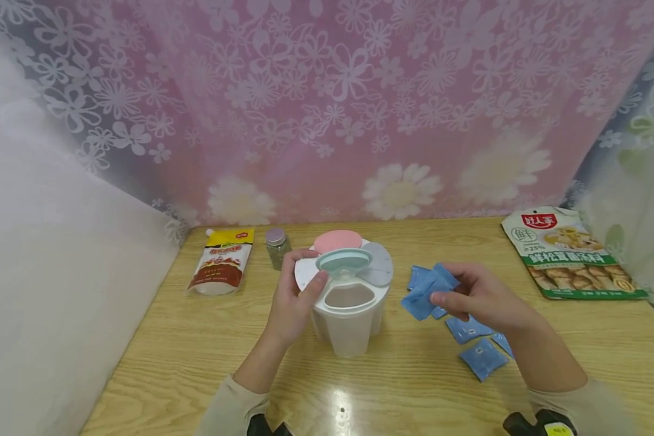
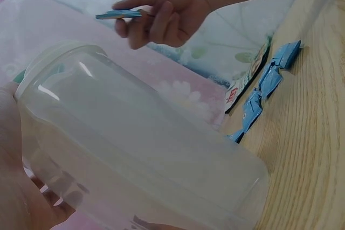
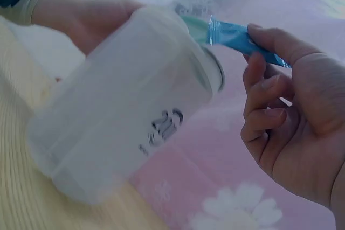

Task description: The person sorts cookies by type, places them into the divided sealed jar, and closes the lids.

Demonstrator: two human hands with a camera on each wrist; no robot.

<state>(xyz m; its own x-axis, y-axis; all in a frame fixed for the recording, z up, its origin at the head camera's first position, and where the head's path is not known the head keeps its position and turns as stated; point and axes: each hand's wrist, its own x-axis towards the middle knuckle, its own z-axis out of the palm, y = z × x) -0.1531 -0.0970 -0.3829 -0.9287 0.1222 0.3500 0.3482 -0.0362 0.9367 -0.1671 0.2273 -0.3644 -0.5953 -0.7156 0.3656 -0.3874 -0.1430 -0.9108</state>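
A translucent plastic storage container (image 1: pixel 349 333) stands on the table, its white lid fitted with pink, grey and pale green flaps. The green flap (image 1: pixel 344 260) is raised over an uncovered opening (image 1: pixel 350 296). My left hand (image 1: pixel 291 306) grips the container's left side, thumb on the lid near that flap; its other fingers are partly hidden behind. To the right, my right hand (image 1: pixel 485 297) pinches a small blue sachet (image 1: pixel 430 290) between thumb and fingers, above the table. In the right wrist view the held sachet (image 3: pixel 242 40) appears near the lid.
Several blue sachets (image 1: pixel 483 358) lie on the table below my right hand. A green and white mushroom packet (image 1: pixel 572 257) is at the back right. At the back left are a yellow and brown spouted pouch (image 1: pixel 223 260) and a small glass jar (image 1: pixel 277 247) with a purple lid.
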